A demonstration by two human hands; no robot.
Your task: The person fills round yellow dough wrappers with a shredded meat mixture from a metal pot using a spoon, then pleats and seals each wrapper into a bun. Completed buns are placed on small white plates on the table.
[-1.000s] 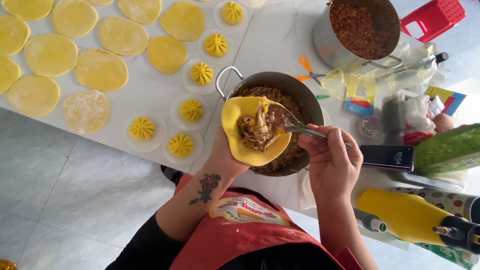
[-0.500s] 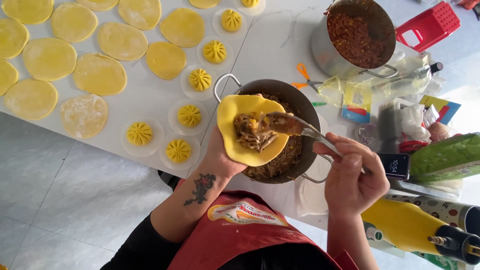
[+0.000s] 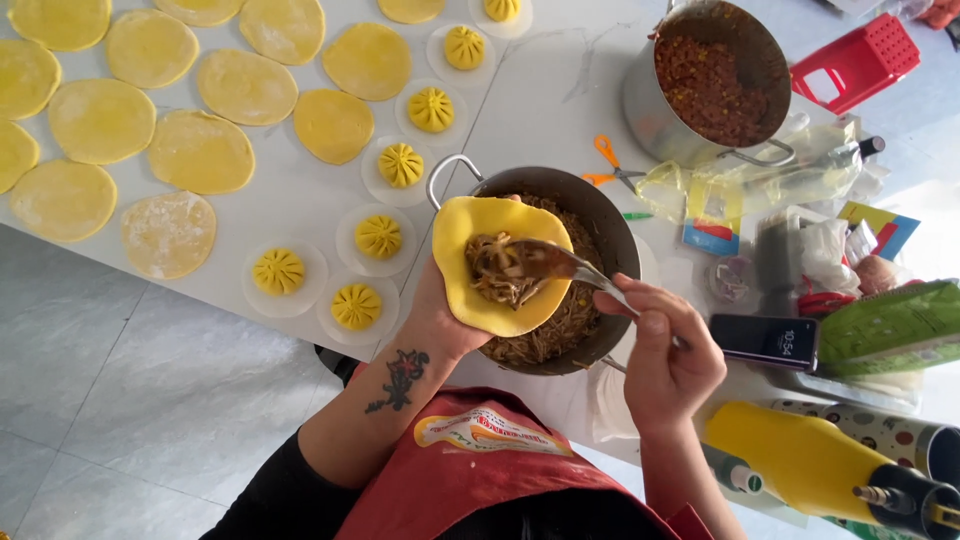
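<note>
My left hand [image 3: 432,322] cups a round yellow dough wrapper [image 3: 480,300] over a dark pot of brown shredded filling [image 3: 575,325]. A heap of that filling lies in the wrapper. My right hand [image 3: 665,355] grips a metal spoon [image 3: 545,262] whose bowl rests on the filling in the wrapper. Pleated yellow dumplings [image 3: 378,237] sit on white paper rounds to the left of the pot.
Flat yellow dough discs [image 3: 200,152] cover the white table's [image 3: 545,95] left part. A steel pot of red-brown filling [image 3: 708,85], orange scissors [image 3: 612,165], a red basket [image 3: 858,58], a phone [image 3: 768,342], a green box [image 3: 890,328] and a yellow bottle [image 3: 800,462] crowd the right.
The spoon has pushed further left into the wrapper. My right hand has shifted its grip on the handle, and the wrapper has moved slightly up and left over the pot.
</note>
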